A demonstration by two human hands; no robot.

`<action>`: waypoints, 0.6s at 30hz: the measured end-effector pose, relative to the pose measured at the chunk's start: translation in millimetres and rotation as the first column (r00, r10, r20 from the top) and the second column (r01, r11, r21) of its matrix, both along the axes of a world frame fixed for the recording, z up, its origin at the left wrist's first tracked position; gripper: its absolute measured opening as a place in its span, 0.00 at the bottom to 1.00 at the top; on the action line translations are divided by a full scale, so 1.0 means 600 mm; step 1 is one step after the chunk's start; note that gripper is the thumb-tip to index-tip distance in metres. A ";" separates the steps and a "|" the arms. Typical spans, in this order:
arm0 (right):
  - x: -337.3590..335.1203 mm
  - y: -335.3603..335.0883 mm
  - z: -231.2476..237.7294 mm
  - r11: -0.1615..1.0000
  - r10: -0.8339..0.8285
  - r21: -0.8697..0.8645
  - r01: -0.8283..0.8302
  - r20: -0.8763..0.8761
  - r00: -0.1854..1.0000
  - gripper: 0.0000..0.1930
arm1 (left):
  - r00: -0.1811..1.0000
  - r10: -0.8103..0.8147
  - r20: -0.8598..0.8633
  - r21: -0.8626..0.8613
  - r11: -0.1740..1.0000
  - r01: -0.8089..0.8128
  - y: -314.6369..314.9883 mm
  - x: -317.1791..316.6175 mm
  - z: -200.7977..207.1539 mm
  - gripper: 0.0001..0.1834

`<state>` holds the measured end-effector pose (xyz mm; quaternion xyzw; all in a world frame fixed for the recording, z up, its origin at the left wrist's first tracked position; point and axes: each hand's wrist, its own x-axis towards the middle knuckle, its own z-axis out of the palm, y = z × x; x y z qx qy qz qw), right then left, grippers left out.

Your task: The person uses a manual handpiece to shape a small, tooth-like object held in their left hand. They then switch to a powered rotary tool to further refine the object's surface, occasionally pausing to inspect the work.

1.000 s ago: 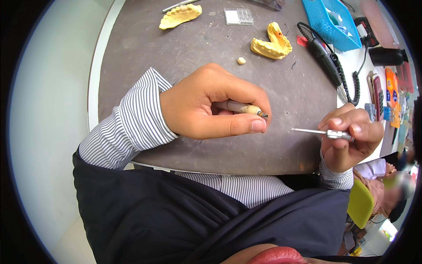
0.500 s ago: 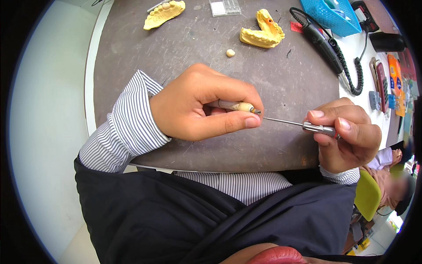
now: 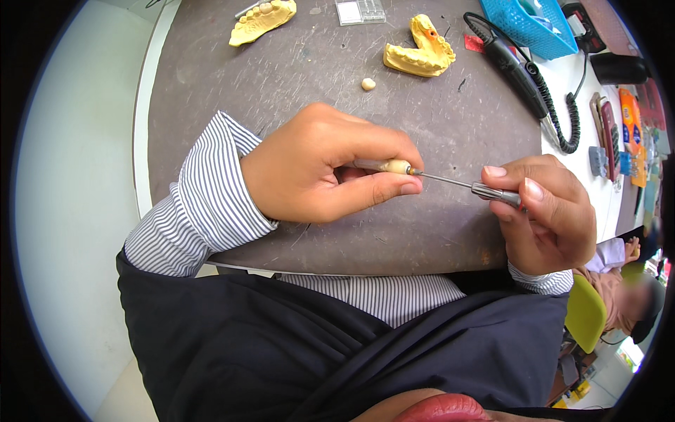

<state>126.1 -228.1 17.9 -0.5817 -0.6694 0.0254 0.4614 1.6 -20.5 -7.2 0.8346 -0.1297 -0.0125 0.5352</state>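
Note:
My left hand (image 3: 309, 165) is closed around a slim, pale rod-like piece (image 3: 395, 167) with a cream-yellow end and a small metal tip. Between thumb and fingers of my right hand (image 3: 559, 211) is a small metal screwdriver (image 3: 494, 193) with a fluted grip. Its thin shaft points left, and its end meets the metal tip of the piece; whether it sits inside cannot be made out. A loose cream tooth crown (image 3: 368, 84) lies on the table beyond my hands. Farther back stands a yellow dental cast (image 3: 422, 60).
A second yellow cast (image 3: 261, 24) and a clear compartment box (image 3: 360, 12) lie on the brown tabletop (image 3: 281, 84) at the back. To the right are a black rotary handpiece (image 3: 517, 74) with coiled cord and a blue basket (image 3: 531, 28). Another person (image 3: 619, 288) sits far right.
My right hand has moved left with the screwdriver, bringing its shaft tip to the metal end of the piece. My left hand has tilted the piece slightly, raising its end.

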 end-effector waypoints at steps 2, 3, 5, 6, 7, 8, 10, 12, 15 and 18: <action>-0.002 -0.001 -0.001 1.000 -0.023 0.005 0.023 -0.001 1.000 0.18 | 1.000 0.018 0.005 0.011 1.000 -0.018 0.000 -0.001 -0.003 0.07; -0.003 -0.001 -0.002 0.999 -0.033 -0.001 0.033 -0.016 0.999 0.17 | 1.000 0.023 0.002 0.016 1.000 -0.023 0.000 -0.001 -0.003 0.07; -0.002 -0.001 -0.005 0.998 -0.063 -0.039 0.059 -0.109 0.992 0.16 | 0.999 0.033 -0.005 0.038 0.999 -0.033 0.000 -0.003 -0.004 0.07; -0.002 -0.001 -0.007 0.996 -0.082 -0.053 0.074 -0.157 0.984 0.16 | 0.999 0.039 -0.009 0.055 0.998 -0.039 0.000 -0.003 -0.005 0.07; -0.005 0.002 -0.012 0.993 -0.110 -0.061 0.099 -0.208 0.972 0.15 | 0.999 0.046 -0.013 0.071 0.996 -0.045 -0.001 -0.004 -0.005 0.07; -0.006 0.003 -0.014 0.992 -0.120 -0.051 0.111 -0.240 0.963 0.15 | 0.999 0.046 -0.011 0.081 0.996 -0.045 -0.001 -0.004 -0.005 0.07; -0.010 0.007 -0.019 0.990 -0.138 -0.030 0.135 -0.305 0.942 0.15 | 0.999 0.049 -0.007 0.100 0.994 -0.048 -0.001 -0.003 -0.003 0.07; -0.011 0.009 -0.026 0.988 -0.133 0.026 0.149 -0.327 0.936 0.15 | 0.993 0.113 -0.024 0.080 0.991 -0.111 -0.002 -0.003 -0.003 0.08; -0.015 0.015 -0.032 0.983 -0.148 0.040 0.178 -0.401 0.904 0.15 | 0.986 0.156 -0.055 0.081 0.985 -0.152 -0.002 -0.001 0.005 0.08; -0.011 0.017 -0.031 0.986 -0.134 0.030 0.164 -0.443 0.886 0.14 | 0.986 0.161 -0.034 0.091 0.983 -0.157 0.000 -0.001 0.004 0.08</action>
